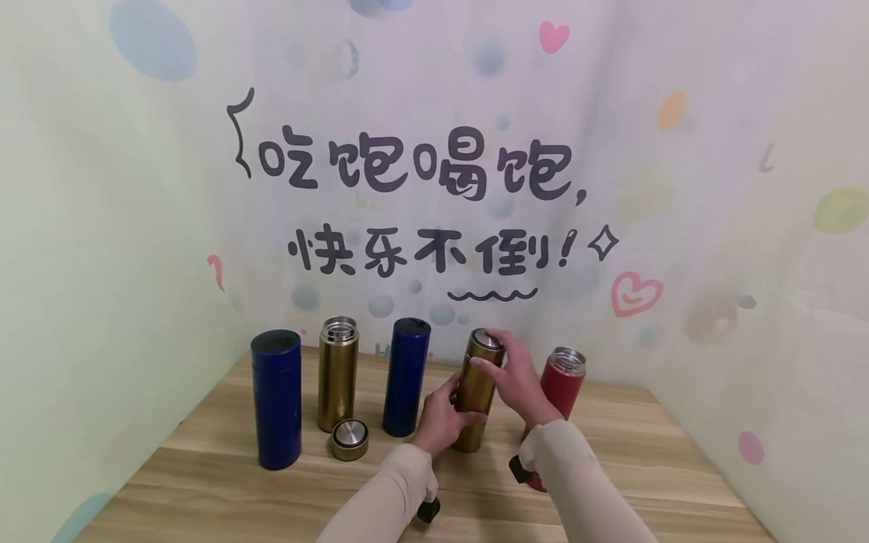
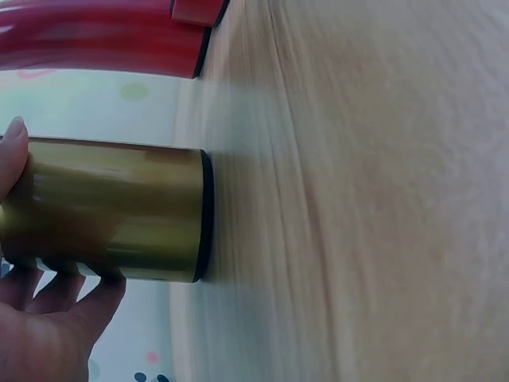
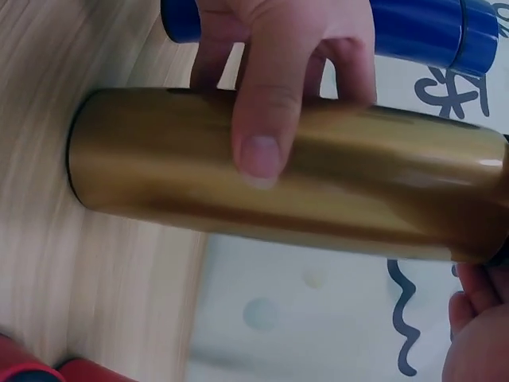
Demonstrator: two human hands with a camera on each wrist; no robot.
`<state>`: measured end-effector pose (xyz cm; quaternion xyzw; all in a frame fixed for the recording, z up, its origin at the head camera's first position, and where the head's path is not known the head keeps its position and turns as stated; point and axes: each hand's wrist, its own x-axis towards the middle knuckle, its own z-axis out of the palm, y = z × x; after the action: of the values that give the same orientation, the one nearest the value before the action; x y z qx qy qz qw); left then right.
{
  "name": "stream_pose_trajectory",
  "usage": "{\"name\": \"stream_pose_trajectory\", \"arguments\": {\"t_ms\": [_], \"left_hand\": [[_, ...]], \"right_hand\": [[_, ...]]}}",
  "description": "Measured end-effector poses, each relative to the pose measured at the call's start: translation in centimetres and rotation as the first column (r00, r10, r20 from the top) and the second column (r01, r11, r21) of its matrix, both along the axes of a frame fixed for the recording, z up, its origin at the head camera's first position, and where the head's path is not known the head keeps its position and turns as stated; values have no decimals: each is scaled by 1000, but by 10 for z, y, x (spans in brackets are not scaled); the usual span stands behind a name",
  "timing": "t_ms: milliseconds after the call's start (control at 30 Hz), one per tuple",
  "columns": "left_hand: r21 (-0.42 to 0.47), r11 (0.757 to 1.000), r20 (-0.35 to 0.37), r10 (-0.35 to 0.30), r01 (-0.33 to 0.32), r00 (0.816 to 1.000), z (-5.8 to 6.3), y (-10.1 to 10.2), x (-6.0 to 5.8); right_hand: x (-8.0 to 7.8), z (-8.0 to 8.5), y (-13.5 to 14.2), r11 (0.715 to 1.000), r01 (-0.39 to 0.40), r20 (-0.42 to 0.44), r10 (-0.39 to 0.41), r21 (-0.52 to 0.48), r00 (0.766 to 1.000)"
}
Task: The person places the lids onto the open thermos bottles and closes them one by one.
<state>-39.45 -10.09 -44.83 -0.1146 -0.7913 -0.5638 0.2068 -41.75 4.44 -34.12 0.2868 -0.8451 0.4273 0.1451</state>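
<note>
A gold thermos bottle [image 1: 477, 388] with a steel-topped lid [image 1: 486, 338] stands nearly upright between my hands, its dark base right at the tabletop in the left wrist view. My left hand [image 1: 441, 418] grips the lower body, thumb on the near side and fingers round the far side. Up at the top, my right hand [image 1: 512, 373] holds the lid between thumb and fingers. In the right wrist view only part of the right hand [image 3: 481, 334] shows, close by the lid end.
Two blue thermoses [image 1: 277, 400] stand left, with an open gold thermos [image 1: 337, 377] between them. Its loose lid [image 1: 350, 437] lies in front. An open red thermos [image 1: 565, 381] stands behind my right forearm, beside another red piece [image 2: 200, 9]. A printed curtain [image 1: 421, 75] rises behind the wooden table [image 1: 224, 490].
</note>
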Motion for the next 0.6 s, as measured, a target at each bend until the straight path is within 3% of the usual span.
{"name": "stream_pose_trajectory", "arguments": {"t_ms": [200, 400, 600], "left_hand": [[6, 1000, -6, -20, 20, 1000, -3, -3, -3], [3, 1000, 12, -28, 28, 1000, -4, -2, -1], [-10, 1000, 35, -16, 16, 999, -2, -1, 0]], "right_hand": [[-6, 2, 2, 999, -48, 2, 48, 25, 999], [-2, -2, -1, 999, 29, 46, -27, -37, 999], [3, -5, -7, 991, 129, -18, -129, -45, 991]]}}
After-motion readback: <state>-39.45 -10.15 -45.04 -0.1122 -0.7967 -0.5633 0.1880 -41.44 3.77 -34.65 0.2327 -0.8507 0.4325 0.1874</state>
